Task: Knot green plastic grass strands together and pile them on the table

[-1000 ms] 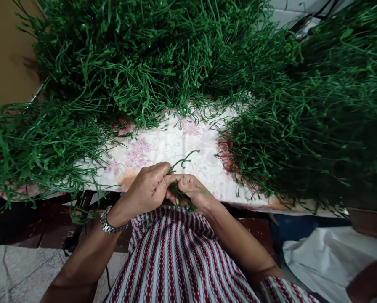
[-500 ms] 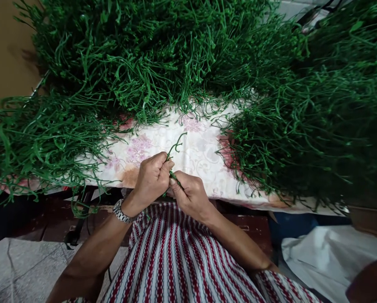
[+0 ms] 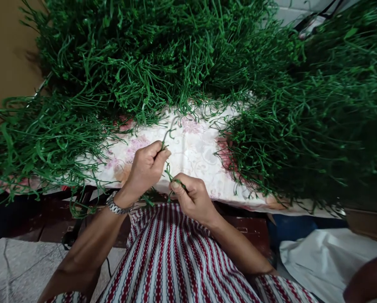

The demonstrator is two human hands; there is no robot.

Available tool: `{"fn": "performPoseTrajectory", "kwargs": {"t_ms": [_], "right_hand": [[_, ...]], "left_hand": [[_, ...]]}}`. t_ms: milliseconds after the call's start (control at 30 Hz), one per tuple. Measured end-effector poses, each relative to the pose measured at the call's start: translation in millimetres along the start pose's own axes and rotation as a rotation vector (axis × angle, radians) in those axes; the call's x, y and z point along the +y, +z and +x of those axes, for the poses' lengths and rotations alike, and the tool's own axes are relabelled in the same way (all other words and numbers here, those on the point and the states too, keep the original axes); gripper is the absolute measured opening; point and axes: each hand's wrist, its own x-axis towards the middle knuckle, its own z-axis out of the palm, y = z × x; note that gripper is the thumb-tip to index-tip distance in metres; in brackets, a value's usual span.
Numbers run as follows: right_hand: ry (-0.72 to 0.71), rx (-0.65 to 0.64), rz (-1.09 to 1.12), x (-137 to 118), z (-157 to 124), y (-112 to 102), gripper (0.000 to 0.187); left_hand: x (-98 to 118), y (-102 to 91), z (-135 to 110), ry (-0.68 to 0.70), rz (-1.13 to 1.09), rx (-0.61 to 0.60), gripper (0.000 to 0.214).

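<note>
My left hand (image 3: 150, 163), with a metal watch at its wrist, is closed in a pinch on a green plant stem (image 3: 168, 134) whose thin end points up and away from me. A little lower and to the right, my right hand (image 3: 191, 194) pinches a few short green stem pieces (image 3: 168, 172) between thumb and fingers. A small gap separates the two hands. Both are above the near edge of a flower-patterned white cloth (image 3: 195, 155). What lies inside the curled fingers is hidden.
A large heap of green stems (image 3: 138, 54) covers the back of the table. Another pile (image 3: 302, 139) lies to the right and a smaller one (image 3: 43, 143) to the left, overhanging the front edge. White fabric (image 3: 327, 265) lies low on the right.
My hands have drawn apart: the left moved up and left with its stem, the right slightly down. The stem pieces between them now show separately.
</note>
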Motion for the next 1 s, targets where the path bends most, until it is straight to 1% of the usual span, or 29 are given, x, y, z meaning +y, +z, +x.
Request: {"fn": "performPoseTrajectory", "kwargs": {"t_ms": [100,167,233,367,467,500,567,633,667,700,767,800,867,900,933,967,1000], "right_hand": [[0.128,-0.014,0.207,10.2,3.8,-7.8,0.033],[0.181,-0.033,0.329,13.3,4.9,-10.7,0.037],[0.213,-0.051,0.406,13.2,5.2,-11.1,0.04],[0.24,-0.07,0.448,11.1,5.8,-8.9,0.041],[0.211,-0.054,0.433,11.2,6.9,-7.2,0.04],[0.196,-0.054,0.423,11.0,6.6,-6.2,0.04],[0.164,-0.049,0.41,9.4,3.8,-2.6,0.041],[0.135,-0.054,0.408,6.3,-2.5,3.1,0.041],[0.113,-0.07,0.404,4.4,-6.5,6.0,0.04],[0.087,-0.092,0.396,2.5,-10.4,8.2,0.039],[0.037,-0.113,0.361,-1.3,-16.3,8.5,0.036],[0.016,-0.11,0.325,-3.4,-17.8,5.5,0.035],[-0.031,-0.067,0.208,-9.2,-18.2,-9.0,0.031],[-0.067,-0.031,0.115,-13.5,-18.1,-20.8,0.028],[-0.118,0.027,-0.004,-18.8,-18.3,-35.7,0.023],[-0.172,0.12,-0.159,-25.1,-19.4,-53.5,0.018],[-0.23,0.253,-0.342,-32.3,-21.3,-73.9,0.013]], "left_hand": [[-8.3,-1.5,-4.1,-0.101,-0.224,0.015,0.017],[-11.1,-1.1,-6.8,-0.152,-0.304,0.026,0.017],[-11.4,-0.6,-8.1,-0.193,-0.34,0.018,0.02],[-9.9,0.6,-8.2,-0.208,-0.331,0.02,0.022],[-8.9,3.9,-8.9,-0.181,-0.294,0.031,0.023],[-8.5,5.2,-9.1,-0.161,-0.258,0.037,0.023],[-7.6,6.5,-8.3,-0.094,-0.115,0.055,0.023],[-6.8,4.7,-4.4,-0.025,0.066,0.122,0.021],[-6.3,2.5,-1.2,-0.002,0.137,0.183,0.021],[-5.7,-0.1,2.6,0.012,0.181,0.256,0.02],[-3.7,-4.9,9.9,0.035,0.176,0.386,0.02],[-2.2,-6.3,12.8,0.045,0.154,0.389,0.019],[0.7,-6.4,15.5,0.047,0.086,0.222,0.02],[1.7,-5.8,15.4,0.023,0.021,0.145,0.02],[2.0,-5.2,14.5,-0.02,-0.073,0.11,0.019],[1.7,-5.2,13.3,-0.074,-0.181,0.123,0.019],[0.8,-5.7,11.8,-0.136,-0.285,0.149,0.017]]}}
